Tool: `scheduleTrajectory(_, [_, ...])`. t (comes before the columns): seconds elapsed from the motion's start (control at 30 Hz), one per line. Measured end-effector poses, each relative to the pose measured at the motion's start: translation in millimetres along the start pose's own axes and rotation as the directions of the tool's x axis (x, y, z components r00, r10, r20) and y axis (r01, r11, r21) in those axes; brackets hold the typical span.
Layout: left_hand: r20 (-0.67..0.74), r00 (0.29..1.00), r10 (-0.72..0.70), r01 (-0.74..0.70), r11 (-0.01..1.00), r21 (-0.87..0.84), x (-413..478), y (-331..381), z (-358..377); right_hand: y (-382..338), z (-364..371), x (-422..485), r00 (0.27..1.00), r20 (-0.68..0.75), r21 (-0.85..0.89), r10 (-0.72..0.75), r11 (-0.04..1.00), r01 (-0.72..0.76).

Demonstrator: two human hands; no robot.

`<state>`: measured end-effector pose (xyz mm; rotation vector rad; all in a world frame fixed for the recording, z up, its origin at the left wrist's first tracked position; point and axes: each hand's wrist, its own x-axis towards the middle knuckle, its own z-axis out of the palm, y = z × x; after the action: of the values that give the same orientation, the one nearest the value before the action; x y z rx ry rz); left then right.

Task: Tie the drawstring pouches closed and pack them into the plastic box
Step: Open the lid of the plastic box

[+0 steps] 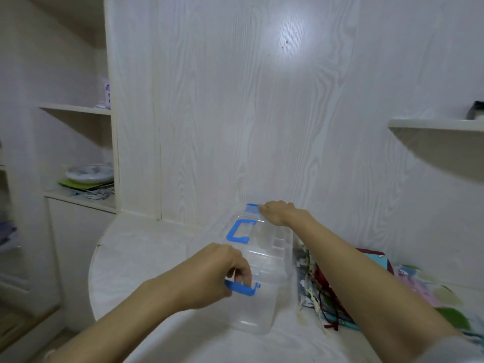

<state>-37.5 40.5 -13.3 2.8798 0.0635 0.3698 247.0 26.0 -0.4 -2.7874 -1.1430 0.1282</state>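
Note:
A clear plastic box point(264, 297) with a clear lid and a blue handle point(237, 231) stands on the white table, lengthwise away from me. My left hand point(222, 268) curls its fingers round the near blue latch point(239, 287). My right hand point(277, 212) grips the far blue latch point(252, 206) at the box's far end. Several patterned drawstring pouches point(330, 297) lie in a heap just right of the box, under my right forearm, their cords trailing loose.
The white table point(146, 271) has a rounded left edge and meets a wood-grain wall point(262, 113) behind the box. Shelves at the left hold dishes and papers point(89, 176). A small shelf point(437, 124) juts out at the right.

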Motion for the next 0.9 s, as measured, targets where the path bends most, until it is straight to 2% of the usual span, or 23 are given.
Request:
scheduleTrajectory(0.07, [0.023, 1.000, 0.006, -0.008, 0.998, 0.058, -1.5, -4.2, 1.5, -2.0, -1.2, 1.3, 1.000, -0.001, -0.041, 0.009, 0.999, -0.009])
scheduleTrajectory(0.3, [0.057, 0.998, 0.023, -0.025, 0.998, 0.050, -2.4, -8.5, 1.4, -10.8, -7.1, 8.9, 0.990, 0.012, 0.009, 0.139, 0.990, -0.139])
scheduleTrajectory(0.5, [0.038, 0.999, 0.027, -0.027, 1.000, -0.003, -1.4, -5.8, 3.4, -2.3, -6.5, 53.8, 0.997, -0.005, 0.021, 0.073, 0.997, -0.073])
scheduleTrajectory(0.63, [0.019, 1.000, -0.014, 0.016, 0.993, -0.113, 0.1, -7.1, 0.1, 4.1, -8.6, 59.6, 0.993, -0.069, 0.174, 0.095, 0.981, -0.082])
scheduleTrajectory(0.8, [0.026, 0.997, -0.075, 0.078, 0.981, -0.175, 6.5, -8.5, 0.2, 7.8, -12.4, 63.3, 0.966, -0.041, 0.390, 0.255, 0.894, -0.219])
scheduleTrajectory(0.9, [0.018, 0.995, -0.097, 0.098, 0.977, -0.189, 6.9, -8.8, 1.0, 9.0, -1.8, 58.5, 0.930, -0.156, 0.426, 0.333, 0.872, -0.241])
